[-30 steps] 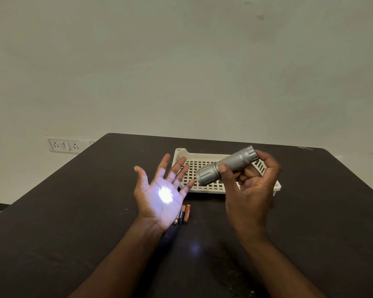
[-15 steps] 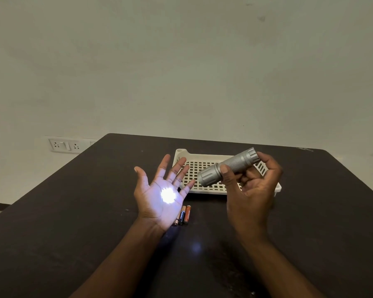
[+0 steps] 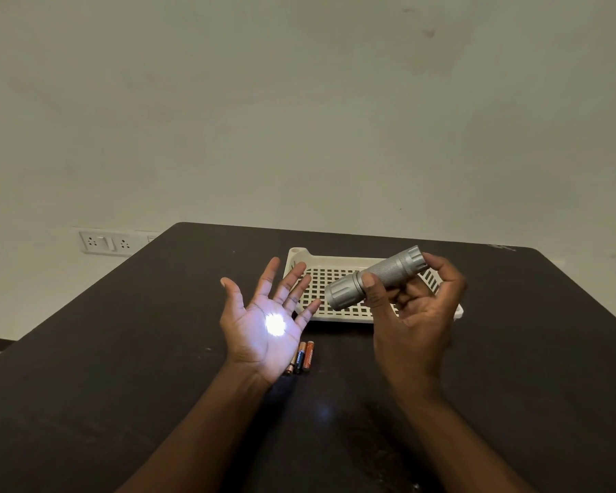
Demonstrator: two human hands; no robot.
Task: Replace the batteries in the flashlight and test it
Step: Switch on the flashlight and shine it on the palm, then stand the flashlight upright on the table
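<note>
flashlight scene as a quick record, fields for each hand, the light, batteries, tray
right hand: holds the silver flashlight, head aimed at the other palm
left hand: open, palm up, fingers spread, holding nothing
light: on, bright spot on the left palm
batteries: three loose on the dark table, partly hidden behind the left hand
tray: white slatted tray behind the hands, nothing seen in its visible part

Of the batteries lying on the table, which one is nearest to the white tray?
The orange battery, outermost on the right of the row; the black-and-copper battery and the one half hidden under the left hand lie further left.
</note>
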